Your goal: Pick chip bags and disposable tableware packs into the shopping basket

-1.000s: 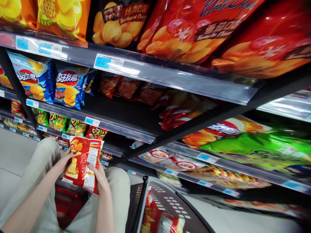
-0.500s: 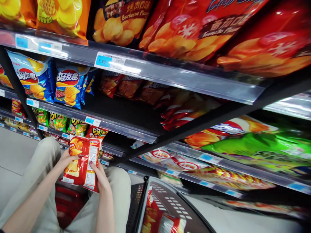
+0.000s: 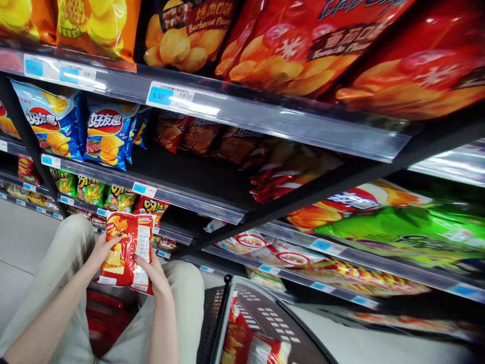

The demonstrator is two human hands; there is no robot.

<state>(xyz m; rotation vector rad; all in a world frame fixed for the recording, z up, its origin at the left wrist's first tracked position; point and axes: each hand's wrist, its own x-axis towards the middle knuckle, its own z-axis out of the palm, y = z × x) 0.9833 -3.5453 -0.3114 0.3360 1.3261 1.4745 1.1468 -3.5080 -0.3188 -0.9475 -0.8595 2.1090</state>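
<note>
Between my knees I hold a red bag of chips (image 3: 127,268), its back with a white label panel facing up. My left hand (image 3: 103,251) is closed on the left side of the bag, thumb lying across the front. On the right side my right hand (image 3: 153,270) grips it, thumb pressed near the label panel. The fingers under the bag are hidden. Just beyond the bag, green snack bags (image 3: 120,197) stand on a low shelf.
Blue chip bags (image 3: 108,134) stand on the middle shelf, with red bags further back. Large red bags (image 3: 291,48) fill the upper shelf. By my right knee is a dark shopping basket (image 3: 265,308) holding red chip bags (image 3: 237,338). A red stool-like thing (image 3: 104,316) is below me.
The bag has shifted slightly up and left in my hands. Both thumbs have slid a little to the left on it.
</note>
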